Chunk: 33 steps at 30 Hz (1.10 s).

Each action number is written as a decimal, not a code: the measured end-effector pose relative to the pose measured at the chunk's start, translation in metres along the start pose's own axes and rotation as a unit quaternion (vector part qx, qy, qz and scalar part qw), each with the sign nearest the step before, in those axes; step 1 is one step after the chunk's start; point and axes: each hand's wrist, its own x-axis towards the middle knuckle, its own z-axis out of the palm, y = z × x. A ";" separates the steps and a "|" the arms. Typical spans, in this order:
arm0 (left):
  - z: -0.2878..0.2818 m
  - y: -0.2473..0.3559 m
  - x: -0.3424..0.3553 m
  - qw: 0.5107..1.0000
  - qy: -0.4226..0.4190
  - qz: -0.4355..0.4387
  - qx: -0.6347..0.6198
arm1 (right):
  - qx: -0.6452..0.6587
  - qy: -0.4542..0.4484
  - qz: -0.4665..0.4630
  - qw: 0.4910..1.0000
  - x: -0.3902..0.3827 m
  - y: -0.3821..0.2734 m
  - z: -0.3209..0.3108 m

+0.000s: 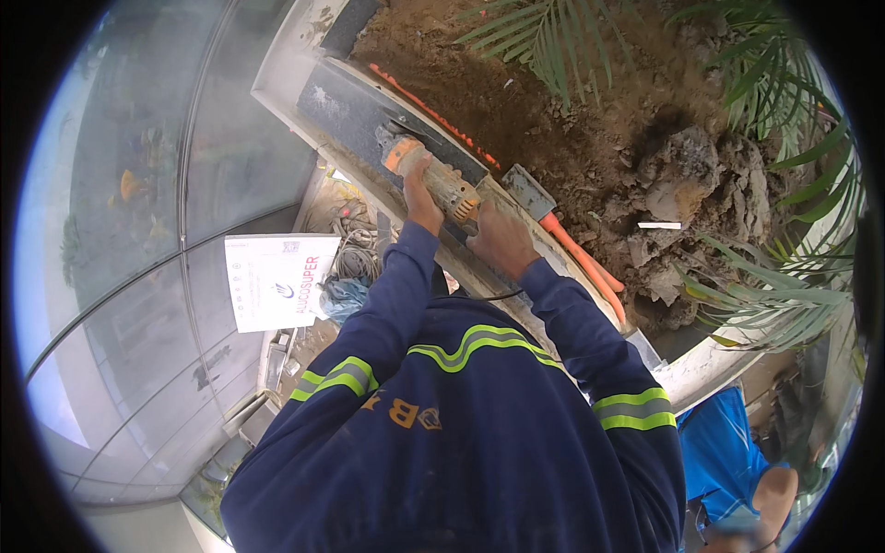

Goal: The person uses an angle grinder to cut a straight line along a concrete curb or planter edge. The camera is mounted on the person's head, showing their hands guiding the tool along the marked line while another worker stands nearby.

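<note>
Both my hands hold a dusty orange and grey corded power tool (449, 187), which looks like an angle grinder. My left hand (423, 198) is closed around its body behind the orange front part. Farther back, my right hand (502, 241) grips the rear end. The tool's head rests at or just above a dark grey stone slab (341, 111) on top of a low planter wall. Pale dust marks the slab near the head, and a dark slot lies beside it. I cannot make out the disc or blade. A black cord shows below my right wrist.
Soil fills the planter on the right, with a stump (687, 175) and palm fronds (544, 37). Orange pipes (585, 256) run along the wall. Left are glass panels (120, 175), a white printed board (272, 286) and coiled cables (358, 253). A person in blue (724, 452) is at lower right.
</note>
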 end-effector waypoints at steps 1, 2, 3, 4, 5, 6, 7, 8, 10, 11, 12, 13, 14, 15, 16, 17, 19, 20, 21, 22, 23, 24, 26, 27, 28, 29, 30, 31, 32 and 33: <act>0.001 0.003 0.002 1.000 0.004 -0.001 0.000 | 0.002 -0.018 0.012 1.000 0.002 -0.007 -0.008; 0.001 0.004 0.001 1.000 0.008 -0.002 0.001 | 0.003 -0.035 0.024 0.999 0.003 -0.010 -0.012; 0.001 0.004 -0.001 1.000 0.012 -0.004 0.002 | 0.002 -0.030 0.020 0.999 0.002 -0.010 -0.010; 0.002 0.004 -0.002 1.000 0.014 -0.007 0.002 | 0.000 -0.023 0.017 1.000 0.000 -0.008 -0.007; 0.003 0.003 -0.003 1.000 0.012 -0.008 0.000 | -0.002 -0.016 0.015 1.000 0.000 -0.005 -0.005; 0.004 0.001 -0.005 1.000 0.010 -0.010 -0.002 | 0.001 -0.012 0.012 1.000 0.001 -0.002 -0.003; 0.003 0.000 -0.006 1.000 0.011 -0.012 -0.005 | 0.005 -0.010 0.007 1.000 0.000 0.001 -0.002; 0.003 0.000 -0.005 1.000 0.007 -0.007 -0.003 | 0.009 -0.008 0.003 1.000 0.000 0.002 0.000; 0.002 0.002 -0.002 1.000 0.001 0.002 -0.001 | 0.014 0.003 -0.007 1.000 0.002 0.001 0.001; 0.001 0.002 -0.002 1.000 0.000 -0.003 -0.002 | 0.017 0.008 -0.011 1.000 0.002 0.000 0.001; 0.001 0.002 -0.002 1.000 -0.001 -0.008 -0.003 | 0.013 0.001 -0.006 1.000 0.001 0.001 0.001; 0.001 0.003 -0.002 1.000 -0.003 -0.012 -0.003 | 0.010 -0.005 -0.002 1.000 0.002 0.001 0.000; 0.002 0.003 -0.002 1.000 -0.003 -0.012 0.002 | 0.006 -0.010 0.002 1.000 0.002 0.000 -0.001; 0.002 0.001 -0.004 1.000 -0.002 -0.012 0.008 | 0.005 -0.021 0.010 1.000 0.001 0.000 -0.003; 0.001 0.000 -0.006 1.000 -0.001 -0.011 0.012 | 0.004 -0.032 0.017 0.999 -0.002 -0.002 -0.007; 0.002 -0.001 -0.008 1.000 0.001 -0.013 0.012 | 0.002 -0.043 0.023 0.999 -0.004 -0.003 -0.008; 0.002 -0.004 -0.010 1.000 0.004 -0.018 0.012 | 0.004 -0.035 0.023 0.999 -0.006 0.000 -0.005; 0.001 -0.004 -0.010 1.000 -0.002 -0.022 0.008 | 0.005 -0.031 0.024 0.999 -0.007 0.001 -0.004; 0.000 -0.005 -0.009 1.000 -0.008 -0.026 0.005 | 0.003 -0.027 0.022 0.999 -0.008 0.002 -0.004; 0.000 -0.005 -0.010 0.999 -0.015 -0.030 0.001 | 0.002 -0.022 0.020 1.000 -0.009 0.002 -0.004; 0.000 -0.005 -0.011 0.999 -0.011 -0.030 0.004 | 0.000 -0.017 0.018 1.000 -0.010 0.002 -0.004; 0.000 -0.006 -0.012 0.999 -0.008 -0.030 0.006 | 0.000 -0.020 0.020 1.000 -0.011 0.002 -0.004; 0.001 -0.008 -0.015 1.000 0.000 -0.029 0.008 | -0.002 -0.026 0.024 0.999 -0.013 0.003 -0.005; 0.001 -0.008 -0.017 1.000 0.004 -0.028 0.008 | 0.001 -0.025 0.022 0.999 -0.014 0.003 -0.005; 0.001 -0.010 -0.018 1.000 0.008 -0.027 0.007 | 0.004 -0.024 0.020 1.000 -0.015 0.004 -0.005; 0.001 -0.011 -0.020 1.000 0.002 -0.025 0.010 | 0.007 -0.022 0.018 1.000 -0.016 0.006 -0.004; 0.001 -0.012 -0.021 1.000 -0.004 -0.023 0.012 | 0.005 -0.019 0.018 1.000 -0.018 0.007 -0.003; 0.002 -0.013 -0.023 1.000 -0.010 -0.020 0.013 | 0.002 -0.015 0.018 1.000 -0.020 0.009 -0.002; 0.003 -0.014 -0.026 1.000 -0.005 -0.021 0.011 | 0.000 -0.012 0.018 1.000 -0.022 0.011 -0.001; 0.004 -0.015 -0.028 1.000 0.000 -0.023 0.009 | 0.002 -0.009 0.018 1.000 -0.024 0.012 -0.002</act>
